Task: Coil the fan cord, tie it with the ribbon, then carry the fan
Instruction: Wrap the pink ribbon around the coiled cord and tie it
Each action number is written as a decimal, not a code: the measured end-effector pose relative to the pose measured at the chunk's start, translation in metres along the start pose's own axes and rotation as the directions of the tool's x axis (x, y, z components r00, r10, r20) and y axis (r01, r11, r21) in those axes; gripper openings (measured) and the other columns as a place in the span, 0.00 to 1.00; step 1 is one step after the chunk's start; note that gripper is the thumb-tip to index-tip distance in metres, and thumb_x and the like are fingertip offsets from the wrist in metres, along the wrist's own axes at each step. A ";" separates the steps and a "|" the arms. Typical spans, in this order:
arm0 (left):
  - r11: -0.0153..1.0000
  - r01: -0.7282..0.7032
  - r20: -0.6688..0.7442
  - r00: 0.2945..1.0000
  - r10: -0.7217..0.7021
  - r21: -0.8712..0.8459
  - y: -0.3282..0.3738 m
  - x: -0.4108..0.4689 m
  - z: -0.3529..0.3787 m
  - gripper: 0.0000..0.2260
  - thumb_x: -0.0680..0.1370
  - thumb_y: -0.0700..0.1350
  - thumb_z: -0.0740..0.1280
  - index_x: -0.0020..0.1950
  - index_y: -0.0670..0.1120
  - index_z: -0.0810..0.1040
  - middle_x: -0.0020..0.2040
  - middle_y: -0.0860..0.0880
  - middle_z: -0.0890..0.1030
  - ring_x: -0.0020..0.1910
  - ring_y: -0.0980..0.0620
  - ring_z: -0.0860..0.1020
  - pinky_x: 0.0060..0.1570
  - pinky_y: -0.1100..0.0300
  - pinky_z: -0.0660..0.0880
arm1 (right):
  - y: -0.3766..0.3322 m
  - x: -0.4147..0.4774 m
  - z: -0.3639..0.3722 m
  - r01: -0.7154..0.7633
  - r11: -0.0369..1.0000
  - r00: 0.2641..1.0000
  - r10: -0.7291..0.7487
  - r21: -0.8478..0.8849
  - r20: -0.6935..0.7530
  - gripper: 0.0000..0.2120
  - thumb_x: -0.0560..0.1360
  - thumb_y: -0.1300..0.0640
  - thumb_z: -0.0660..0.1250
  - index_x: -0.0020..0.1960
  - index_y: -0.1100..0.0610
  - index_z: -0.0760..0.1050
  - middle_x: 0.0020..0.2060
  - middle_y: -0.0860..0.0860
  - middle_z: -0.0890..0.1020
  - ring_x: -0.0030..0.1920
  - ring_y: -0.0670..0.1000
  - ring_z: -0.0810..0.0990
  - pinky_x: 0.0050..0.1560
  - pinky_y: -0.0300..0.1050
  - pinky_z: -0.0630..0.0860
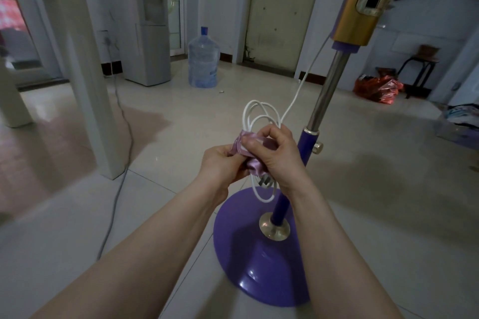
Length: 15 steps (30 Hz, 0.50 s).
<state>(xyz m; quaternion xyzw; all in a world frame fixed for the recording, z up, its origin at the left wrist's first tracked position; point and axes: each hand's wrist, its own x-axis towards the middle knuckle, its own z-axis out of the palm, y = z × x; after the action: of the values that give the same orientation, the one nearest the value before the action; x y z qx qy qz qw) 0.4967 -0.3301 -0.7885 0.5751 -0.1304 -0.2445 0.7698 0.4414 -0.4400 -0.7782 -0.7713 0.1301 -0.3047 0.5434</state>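
Pink satin ribbon (247, 149) wraps the middle of the coiled white fan cord (259, 116), held just left of the purple-and-steel fan pole (325, 96). The left hand (220, 163) and right hand (278, 153) are both closed, pinching ribbon around the coil. The coil's long axis runs upright, plug hanging below. The right hand is nearer the pole.

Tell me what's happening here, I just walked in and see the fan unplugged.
A person is bundling the fan's white cord. Both hands work a pink ribbon around the middle of the coiled loops: the left hand pinches one part of the ribbon, the right hand holds the coil and ribbon. The plug hangs below the hands. The knot doesn't look finished. The fan stands on the tile floor, not yet lifted.
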 end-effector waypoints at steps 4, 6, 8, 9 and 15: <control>0.952 -0.126 -0.008 0.991 0.134 0.278 -0.004 -0.001 -0.001 0.08 0.76 0.42 0.67 0.38 0.43 0.83 0.34 0.42 0.84 0.34 0.48 0.84 0.39 0.58 0.82 | -0.001 -0.003 0.002 0.013 0.980 0.998 -0.023 -0.199 -0.050 0.16 0.67 0.46 0.75 0.38 0.56 0.74 0.55 0.49 0.70 0.48 0.45 0.75 0.42 0.38 0.75; 0.932 -0.156 0.058 0.988 0.145 0.326 -0.001 0.000 -0.003 0.10 0.77 0.41 0.65 0.38 0.43 0.82 0.36 0.40 0.84 0.36 0.46 0.84 0.41 0.57 0.82 | -0.002 -0.001 0.003 -0.003 0.968 0.993 -0.027 -0.250 -0.117 0.15 0.67 0.46 0.74 0.36 0.55 0.73 0.54 0.50 0.71 0.45 0.46 0.75 0.41 0.41 0.75; 0.894 -0.213 0.130 0.976 0.175 0.394 0.003 0.000 -0.003 0.11 0.77 0.39 0.64 0.37 0.42 0.83 0.35 0.42 0.85 0.35 0.48 0.84 0.38 0.61 0.82 | -0.002 0.003 0.004 -0.016 0.954 0.976 -0.051 -0.300 -0.212 0.15 0.68 0.46 0.73 0.33 0.54 0.71 0.54 0.50 0.71 0.42 0.47 0.75 0.37 0.39 0.72; 0.872 -0.239 0.138 0.970 0.198 0.427 0.003 -0.002 -0.001 0.12 0.78 0.41 0.64 0.37 0.42 0.83 0.35 0.43 0.85 0.34 0.50 0.85 0.36 0.62 0.81 | -0.001 0.004 0.005 -0.027 0.945 0.965 -0.061 -0.325 -0.256 0.15 0.68 0.46 0.72 0.33 0.54 0.70 0.55 0.51 0.71 0.40 0.45 0.74 0.35 0.38 0.69; 0.953 -0.100 -0.161 0.975 0.151 0.287 -0.007 -0.004 0.006 0.17 0.79 0.46 0.63 0.35 0.41 0.83 0.33 0.41 0.85 0.33 0.44 0.84 0.42 0.54 0.82 | 0.014 0.006 0.015 -0.076 0.907 0.924 -0.092 -0.413 -0.371 0.15 0.67 0.48 0.71 0.30 0.51 0.67 0.55 0.53 0.70 0.33 0.39 0.70 0.28 0.32 0.61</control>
<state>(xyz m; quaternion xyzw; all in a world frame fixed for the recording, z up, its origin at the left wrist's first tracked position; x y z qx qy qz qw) 0.4889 -0.3349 -0.7930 0.6873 -0.1292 -0.1210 0.7045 0.4572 -0.4366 -0.7926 -0.7961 0.2930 -0.4161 0.3274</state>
